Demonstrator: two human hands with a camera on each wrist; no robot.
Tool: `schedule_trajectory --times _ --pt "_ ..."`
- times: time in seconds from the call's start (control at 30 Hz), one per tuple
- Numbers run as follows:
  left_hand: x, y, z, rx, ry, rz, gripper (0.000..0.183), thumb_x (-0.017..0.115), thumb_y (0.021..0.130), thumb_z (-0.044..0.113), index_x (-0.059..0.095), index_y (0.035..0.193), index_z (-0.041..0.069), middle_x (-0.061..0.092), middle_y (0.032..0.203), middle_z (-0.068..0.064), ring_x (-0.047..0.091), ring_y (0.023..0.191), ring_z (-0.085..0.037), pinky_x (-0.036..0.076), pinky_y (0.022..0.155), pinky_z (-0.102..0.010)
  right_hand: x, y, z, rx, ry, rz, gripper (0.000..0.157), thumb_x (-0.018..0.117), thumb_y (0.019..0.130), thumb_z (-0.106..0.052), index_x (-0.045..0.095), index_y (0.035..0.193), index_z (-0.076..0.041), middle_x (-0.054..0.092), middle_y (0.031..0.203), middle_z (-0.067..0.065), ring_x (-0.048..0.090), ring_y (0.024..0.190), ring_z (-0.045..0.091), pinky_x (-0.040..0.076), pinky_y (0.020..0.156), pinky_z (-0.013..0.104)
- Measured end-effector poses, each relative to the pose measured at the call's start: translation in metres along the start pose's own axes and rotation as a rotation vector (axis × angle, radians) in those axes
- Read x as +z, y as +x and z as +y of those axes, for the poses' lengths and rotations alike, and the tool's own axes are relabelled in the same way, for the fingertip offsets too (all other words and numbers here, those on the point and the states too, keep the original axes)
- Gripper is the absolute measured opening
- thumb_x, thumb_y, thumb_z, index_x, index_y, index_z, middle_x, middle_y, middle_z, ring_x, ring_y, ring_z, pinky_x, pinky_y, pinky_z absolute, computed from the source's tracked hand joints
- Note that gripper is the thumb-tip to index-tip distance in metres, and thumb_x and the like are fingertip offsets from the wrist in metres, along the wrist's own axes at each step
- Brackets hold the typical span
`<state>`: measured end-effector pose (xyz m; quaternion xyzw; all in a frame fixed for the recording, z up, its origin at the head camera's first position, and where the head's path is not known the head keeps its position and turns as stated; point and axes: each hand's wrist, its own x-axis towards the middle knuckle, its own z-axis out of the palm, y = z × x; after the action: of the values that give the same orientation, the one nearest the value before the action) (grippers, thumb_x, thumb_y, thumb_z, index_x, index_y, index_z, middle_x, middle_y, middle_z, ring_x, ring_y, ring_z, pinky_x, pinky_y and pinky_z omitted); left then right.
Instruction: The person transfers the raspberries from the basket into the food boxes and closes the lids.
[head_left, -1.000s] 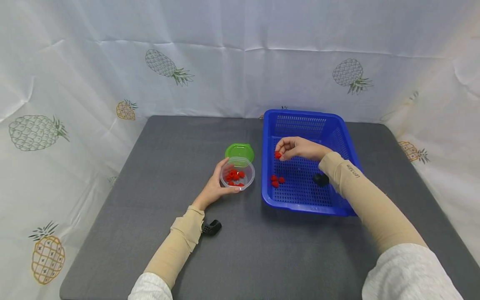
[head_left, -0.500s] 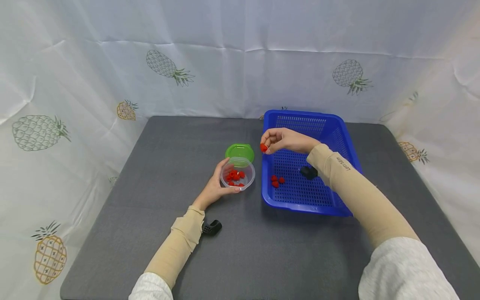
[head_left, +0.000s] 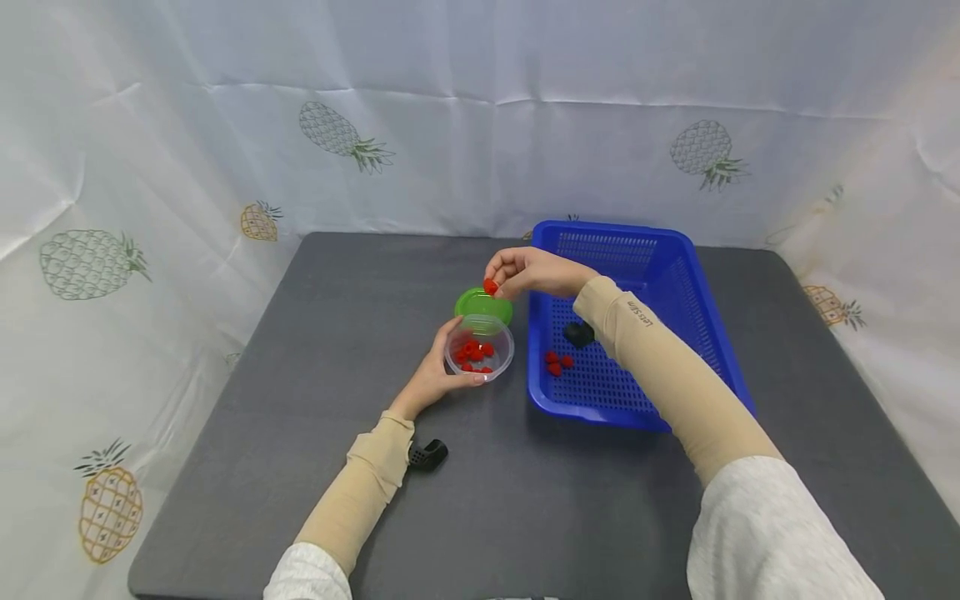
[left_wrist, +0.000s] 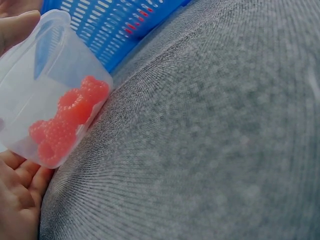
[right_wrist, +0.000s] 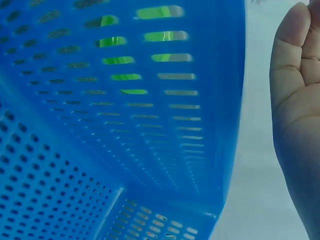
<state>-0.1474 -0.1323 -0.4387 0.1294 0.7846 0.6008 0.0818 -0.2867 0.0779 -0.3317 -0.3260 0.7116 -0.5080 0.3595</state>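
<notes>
My left hand point(head_left: 437, 375) grips a clear round plastic tub point(head_left: 504, 354) on the table, thumb at the near side and fingers round the far side. Several red raspberries point(left_wrist: 70, 112) lie in the bottom of the tub. My right hand point(head_left: 528, 273) pinches one raspberry point(head_left: 491, 287) between thumb and fingertips, above the green lid point(head_left: 471, 302) just behind the tub. In the right wrist view only part of the right hand point(right_wrist: 302, 80) shows, and its raspberry is out of sight. A few more raspberries point(head_left: 555, 368) sit in the blue basket point(head_left: 581, 412).
The blue basket stands right of the tub, its left wall under my right wrist. Black wrist camera mounts point(head_left: 427, 455) hang below each wrist. A dark grey table point(head_left: 337, 317) spreads around, with a white pineapple-print cloth point(head_left: 465, 158) behind it.
My right hand has moved left with the raspberry, from over the basket, past its left rim, to above the green lid. My left hand keeps holding the tub in place.
</notes>
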Motion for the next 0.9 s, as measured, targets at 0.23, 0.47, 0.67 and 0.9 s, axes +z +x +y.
schedule_trajectory --times 0.23,0.47,0.67,0.9 --pt "-0.001 0.001 -0.002 0.003 0.002 -0.004 0.093 0.072 0.078 0.015 0.012 0.148 0.016 0.032 0.148 -0.016 0.035 0.135 -0.03 0.024 0.114 -0.05 0.007 0.017 -0.002 0.021 -0.021 -0.048 0.025 0.061 0.085 -0.006 0.053 0.109 -0.003 0.064 0.087 0.003 0.059 0.078 0.014 0.05 0.076 0.03" --pt "-0.001 0.003 -0.002 -0.002 -0.01 -0.007 0.093 0.072 0.078 0.014 0.012 0.148 0.017 0.032 0.148 -0.014 0.034 0.136 -0.028 0.025 0.114 -0.048 0.015 0.03 0.001 0.067 -0.066 -0.094 0.026 0.06 0.083 -0.006 0.053 0.109 -0.004 0.061 0.085 0.003 0.054 0.078 0.019 0.049 0.075 0.029" --pt "-0.002 0.001 -0.004 -0.008 -0.003 -0.004 0.093 0.072 0.078 0.015 0.012 0.148 0.017 0.031 0.149 -0.012 0.034 0.136 -0.029 0.025 0.114 -0.05 0.016 0.035 0.006 0.108 -0.105 -0.087 0.028 0.058 0.082 -0.003 0.052 0.11 -0.002 0.059 0.083 0.002 0.052 0.074 0.015 0.048 0.076 0.031" --pt "-0.003 0.001 -0.003 -0.006 0.0 -0.003 0.093 0.072 0.078 0.014 0.012 0.149 0.019 0.029 0.15 -0.012 0.033 0.136 -0.029 0.025 0.113 -0.05 0.02 0.039 0.009 0.148 -0.166 -0.11 0.027 0.058 0.082 -0.004 0.053 0.109 -0.003 0.059 0.081 0.0 0.048 0.07 0.013 0.046 0.071 0.031"
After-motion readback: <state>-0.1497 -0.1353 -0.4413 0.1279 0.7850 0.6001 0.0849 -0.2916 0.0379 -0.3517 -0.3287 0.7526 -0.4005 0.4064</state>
